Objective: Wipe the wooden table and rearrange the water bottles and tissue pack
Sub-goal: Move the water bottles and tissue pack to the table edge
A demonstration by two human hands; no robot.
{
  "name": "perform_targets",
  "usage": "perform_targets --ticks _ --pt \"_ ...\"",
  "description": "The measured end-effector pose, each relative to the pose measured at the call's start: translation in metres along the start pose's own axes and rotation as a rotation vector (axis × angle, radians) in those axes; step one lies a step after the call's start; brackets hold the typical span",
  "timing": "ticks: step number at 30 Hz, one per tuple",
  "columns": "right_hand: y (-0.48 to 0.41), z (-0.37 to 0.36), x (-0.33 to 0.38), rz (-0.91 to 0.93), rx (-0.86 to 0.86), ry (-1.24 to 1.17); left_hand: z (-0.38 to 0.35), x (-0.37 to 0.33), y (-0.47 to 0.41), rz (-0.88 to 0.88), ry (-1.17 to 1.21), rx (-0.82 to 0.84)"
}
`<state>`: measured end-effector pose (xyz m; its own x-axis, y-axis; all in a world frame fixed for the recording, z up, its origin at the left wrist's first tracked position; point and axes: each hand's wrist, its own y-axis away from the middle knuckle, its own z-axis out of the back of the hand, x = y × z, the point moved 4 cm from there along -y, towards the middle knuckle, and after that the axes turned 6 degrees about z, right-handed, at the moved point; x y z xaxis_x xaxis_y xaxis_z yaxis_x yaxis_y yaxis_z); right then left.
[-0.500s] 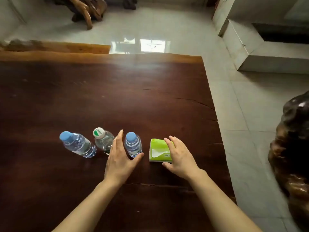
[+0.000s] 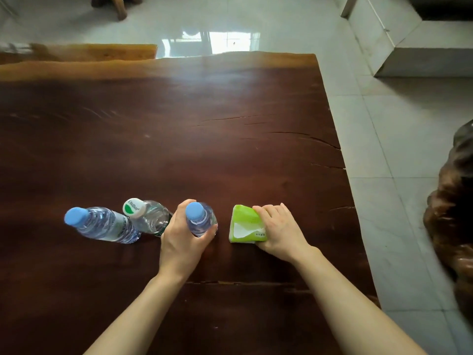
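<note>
Three water bottles stand in a row on the dark wooden table (image 2: pixel 179 124). My left hand (image 2: pixel 181 242) is wrapped around the right-hand blue-capped bottle (image 2: pixel 198 219). Just left of it stands a bottle with a white and green cap (image 2: pixel 146 213), and further left another blue-capped bottle (image 2: pixel 99 224). To the right lies a green and white tissue pack (image 2: pixel 244 224), with my right hand (image 2: pixel 279 231) closed over its right side; its left part shows.
The table's right edge (image 2: pixel 340 149) drops to a pale tiled floor (image 2: pixel 384 162). A dark carved wooden piece (image 2: pixel 453 213) stands on the floor at the right. A grey stepped platform (image 2: pixel 409 47) is at the far right. A lighter wooden plank (image 2: pixel 89 51) lies behind the table.
My left hand has closed around the right blue-capped bottle, having been open beside it. My right hand has settled onto the tissue pack and gripped it.
</note>
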<state>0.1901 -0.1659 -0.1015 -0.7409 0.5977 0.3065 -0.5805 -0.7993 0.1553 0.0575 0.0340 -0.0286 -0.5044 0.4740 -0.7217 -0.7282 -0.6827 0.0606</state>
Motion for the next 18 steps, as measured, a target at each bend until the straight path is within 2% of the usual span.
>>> perform_targets --ticks 4,11,18 --pt "0.022 0.01 -0.003 -0.101 -0.139 -0.069 -0.001 -0.01 0.001 -0.029 -0.009 0.024" --pt "0.112 0.008 -0.023 -0.421 -0.311 -0.107 -0.031 -0.06 0.012 -0.166 -0.021 0.109" --pt "0.23 -0.008 -0.037 -0.792 -0.418 -0.097 -0.095 -0.125 0.046 -0.353 0.022 0.313"
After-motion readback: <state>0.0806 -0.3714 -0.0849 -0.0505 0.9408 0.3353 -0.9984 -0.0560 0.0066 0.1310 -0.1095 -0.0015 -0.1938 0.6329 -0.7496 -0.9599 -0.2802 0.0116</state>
